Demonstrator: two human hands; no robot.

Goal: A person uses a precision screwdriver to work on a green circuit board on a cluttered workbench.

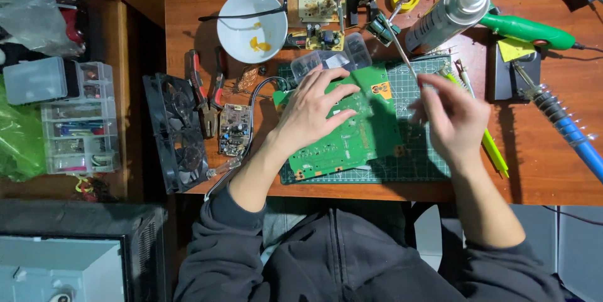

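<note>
Green board (352, 132) lay tilted on the cutting mat (414, 164), near the desk's front edge. Left hand (311, 110) rested flat on the board, fingers spread wide, pressing it down. Right hand (449, 116) hovered over the mat just right of the board, fingers pinched narrow around a thin tool (402, 50); grip point blurred. Spray can (446, 16) lay behind the mat. White bowl (251, 25) sat behind the left hand. 1 fan (176, 132) lay at the desk's left edge.

One head-worn camera looks steeply down (quite near) onto the workbench (534, 170).
</note>
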